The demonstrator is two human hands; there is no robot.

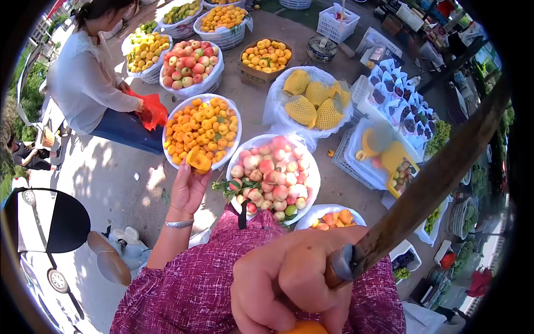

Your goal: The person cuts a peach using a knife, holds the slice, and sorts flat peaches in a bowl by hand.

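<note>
My left hand (pixel 189 192), with a silver bracelet at the wrist, pinches a yellow flat peach (pixel 199 160) over the near rim of a white-lined basket (pixel 237 139) of similar fruit. Close to the camera, my right hand (pixel 295 278) is curled around the handle of a knife (pixel 428 178). Its brown, stained blade slants to the upper right from a metal collar. Part of an orange-yellow fruit (pixel 306 327) shows under the right fingers; whether they touch it I cannot tell. Pink-white peaches (pixel 272 178), some with leaves, fill the basket ahead of me.
At the left, a person (pixel 92 72) holds a red plastic bag (pixel 151 111). Farther off stand baskets of red apples (pixel 190 64), yellow fruit and net-wrapped fruit (pixel 316 97). To the right are wrapped dark grapes (pixel 400 97) and crates. A scooter (pixel 119 247) stands lower left.
</note>
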